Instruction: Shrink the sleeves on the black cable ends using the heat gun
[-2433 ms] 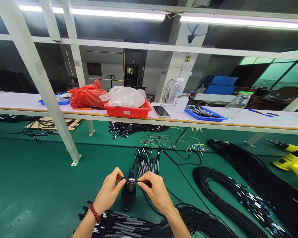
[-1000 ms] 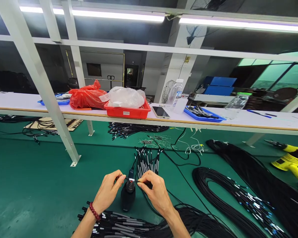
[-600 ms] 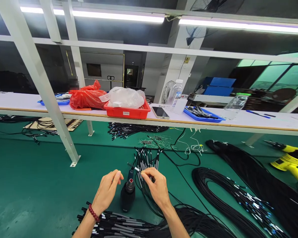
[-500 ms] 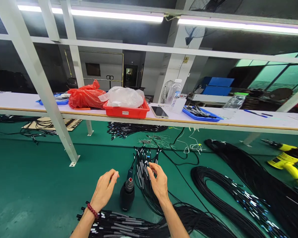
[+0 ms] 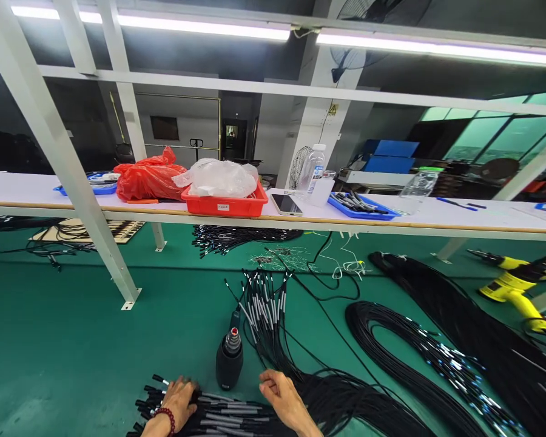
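A: Right up front, the left hand is down on the near cable bundle, towards its tipped ends!
B: And its grip?
A: Fingers curled over, tips blurred into black; clamped on a cable or merely resting, I can't tell.
B: Which way does that bundle lie?
A: Directly under that hand, long axis left to right, tipped ends left, tails sweeping off right. Left is clearly the nearer hand to those ends!
B: The right hand, then?
A: Farther along the bundle, fingers curled in toward the thumb; whether they pinch anything, can't say.
B: Beyond?
A: Black heat gun, upright, nozzle up, between the hands but farther off. Behind it, the far cable bundle on the green counter, ends pointing away; then the red tray on its raised shelf.
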`<state>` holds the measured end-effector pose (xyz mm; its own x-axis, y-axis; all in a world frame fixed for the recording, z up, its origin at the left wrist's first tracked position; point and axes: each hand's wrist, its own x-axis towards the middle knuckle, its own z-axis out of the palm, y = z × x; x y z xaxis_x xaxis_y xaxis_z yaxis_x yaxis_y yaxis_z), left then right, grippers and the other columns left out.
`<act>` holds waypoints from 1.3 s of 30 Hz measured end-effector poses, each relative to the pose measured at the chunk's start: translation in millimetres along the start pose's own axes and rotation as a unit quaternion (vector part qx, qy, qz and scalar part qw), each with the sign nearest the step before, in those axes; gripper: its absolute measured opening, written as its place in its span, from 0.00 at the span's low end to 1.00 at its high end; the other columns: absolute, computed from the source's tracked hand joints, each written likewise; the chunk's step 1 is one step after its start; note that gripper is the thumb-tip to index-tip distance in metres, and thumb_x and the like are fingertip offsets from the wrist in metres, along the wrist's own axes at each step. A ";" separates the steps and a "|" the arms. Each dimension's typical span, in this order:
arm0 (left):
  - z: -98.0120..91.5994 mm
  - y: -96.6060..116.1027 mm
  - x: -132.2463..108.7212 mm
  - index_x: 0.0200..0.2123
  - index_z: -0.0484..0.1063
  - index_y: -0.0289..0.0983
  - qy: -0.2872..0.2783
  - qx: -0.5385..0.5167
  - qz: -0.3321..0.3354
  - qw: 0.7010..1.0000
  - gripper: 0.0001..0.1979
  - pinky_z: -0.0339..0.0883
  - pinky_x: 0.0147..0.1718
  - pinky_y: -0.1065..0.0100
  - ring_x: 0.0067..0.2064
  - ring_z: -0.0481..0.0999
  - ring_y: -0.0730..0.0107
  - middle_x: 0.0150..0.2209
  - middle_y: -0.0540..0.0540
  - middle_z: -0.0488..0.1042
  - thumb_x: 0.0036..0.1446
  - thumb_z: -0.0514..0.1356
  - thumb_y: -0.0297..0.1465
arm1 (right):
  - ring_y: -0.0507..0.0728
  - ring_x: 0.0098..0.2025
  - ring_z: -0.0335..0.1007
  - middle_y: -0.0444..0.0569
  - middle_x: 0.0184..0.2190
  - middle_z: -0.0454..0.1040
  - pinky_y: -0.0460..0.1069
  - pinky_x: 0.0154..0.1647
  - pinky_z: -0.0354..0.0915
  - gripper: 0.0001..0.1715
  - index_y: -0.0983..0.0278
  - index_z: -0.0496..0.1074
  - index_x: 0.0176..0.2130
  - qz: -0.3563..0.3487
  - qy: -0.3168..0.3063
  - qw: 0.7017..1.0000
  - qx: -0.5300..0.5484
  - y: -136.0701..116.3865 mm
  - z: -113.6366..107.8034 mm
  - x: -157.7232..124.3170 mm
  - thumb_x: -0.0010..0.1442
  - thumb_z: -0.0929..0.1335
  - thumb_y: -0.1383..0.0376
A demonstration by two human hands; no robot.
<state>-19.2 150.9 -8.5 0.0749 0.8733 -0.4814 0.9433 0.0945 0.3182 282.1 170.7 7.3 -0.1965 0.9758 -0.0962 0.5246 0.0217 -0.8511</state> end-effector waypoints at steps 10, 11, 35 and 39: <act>-7.7 -17.8 -5.7 0.42 0.72 0.43 0.060 0.041 0.036 0.997 0.11 0.49 0.64 0.57 0.64 0.60 0.57 0.58 0.45 0.69 0.58 0.55 0.28 | 0.58 0.41 0.73 0.53 0.37 0.77 0.51 0.44 0.67 0.17 0.65 0.75 0.43 -0.031 -0.095 0.994 -0.050 -44.0 -0.5 -6.7 0.58 0.64 0.63; -14.3 -18.9 -10.5 0.42 0.72 0.43 0.068 0.045 0.047 0.996 0.10 0.51 0.63 0.56 0.63 0.62 0.56 0.56 0.44 0.71 0.59 0.54 0.29 | 0.58 0.41 0.73 0.53 0.38 0.77 0.51 0.44 0.67 0.16 0.65 0.75 0.43 -0.025 -0.109 0.992 -0.050 -51.0 -4.4 -8.2 0.58 0.64 0.63; -169.7 126.2 -124.4 0.36 0.65 0.40 0.247 -0.066 0.295 0.920 0.13 0.64 0.46 0.60 0.38 0.69 0.67 0.34 0.50 0.71 0.69 0.44 0.35 | 0.51 0.32 0.61 0.41 0.28 0.65 0.46 0.35 0.58 0.13 0.62 0.63 0.32 -0.146 -0.088 0.985 -0.019 -219.5 -86.8 -23.3 0.68 0.59 0.60; -174.5 118.3 -125.9 0.34 0.64 0.41 0.238 -0.113 0.243 0.934 0.15 0.61 0.49 0.60 0.39 0.68 0.67 0.34 0.50 0.69 0.68 0.43 0.38 | 0.50 0.29 0.56 0.40 0.26 0.61 0.46 0.31 0.54 0.14 0.63 0.62 0.30 -0.151 -0.050 0.987 -0.002 -219.8 -89.1 -14.6 0.66 0.61 0.60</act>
<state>26.5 135.6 232.2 0.2732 0.9478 0.1644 0.7390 -0.3162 0.5949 243.4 171.0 241.7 -0.4256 0.8982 0.1100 0.4334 0.3091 -0.8465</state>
